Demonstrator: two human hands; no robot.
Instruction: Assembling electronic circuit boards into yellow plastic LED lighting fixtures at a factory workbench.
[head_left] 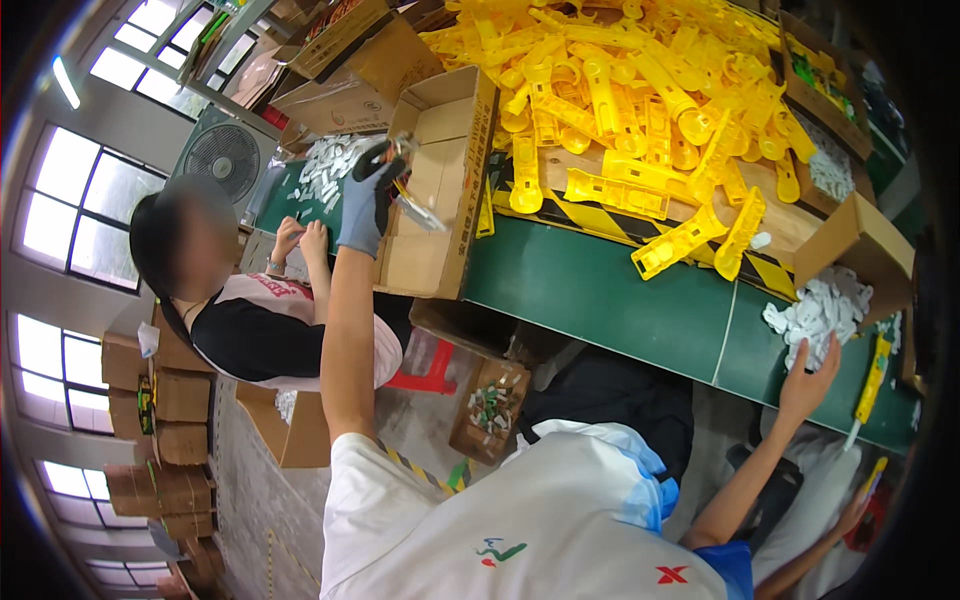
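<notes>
My left hand (364, 205), in a grey glove with black fingertips, reaches over the near end of a long open cardboard box (440, 250). Motion blurs its fingertips and a small shiny piece beside them, so I cannot make out whether they grip it. Another blurred, pale elongated piece (420, 212) shows just right of the glove, over the box. My bare right hand (812, 378) is at the near edge of a heap of small white plastic parts (822, 305), its fingers apart and nothing visible in them.
Many yellow plastic housings (640, 100) are piled across the green table (600, 290). An open carton (860, 240) stands by the white parts. At left, a co-worker (270, 330) handles something small near more white pieces (325, 170). A yellow utility knife (873, 380) lies at the right edge.
</notes>
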